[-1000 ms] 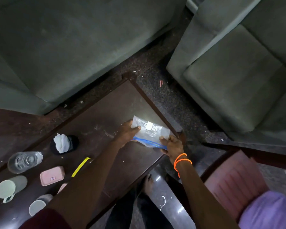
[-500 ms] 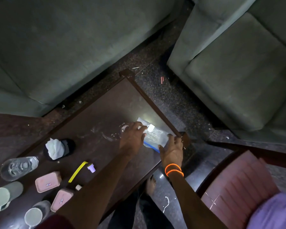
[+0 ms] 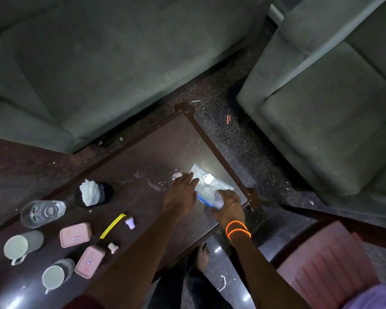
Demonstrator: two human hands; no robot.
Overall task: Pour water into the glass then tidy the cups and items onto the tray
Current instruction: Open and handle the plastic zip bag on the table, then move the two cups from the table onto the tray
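Note:
A clear zip bag [image 3: 207, 179] with a blue seal strip lies flat at the right end of the dark wooden table [image 3: 161, 148]. My left hand [image 3: 181, 195] rests flat on its left edge, fingers stretched out. My right hand [image 3: 228, 206], with orange bands at the wrist, grips the bag's near corner by the blue strip. At the table's left end stand two pale mugs [image 3: 20, 245] [image 3: 56, 275] and a clear water vessel [image 3: 42, 212]. I see no tray.
Two pink boxes [image 3: 75, 234] [image 3: 90, 262], a yellow stick [image 3: 112, 226], a purple-capped piece [image 3: 130, 222] and a black holder with white tissue [image 3: 91, 195] lie left of my arms. Grey sofas [image 3: 98, 63] [image 3: 332, 108] border the table. A pink chair [image 3: 321, 264] is at right.
The bag went from held up between both hands to lying flat on the table. My left hand opened and now presses on it; the view shifted, showing more items at left.

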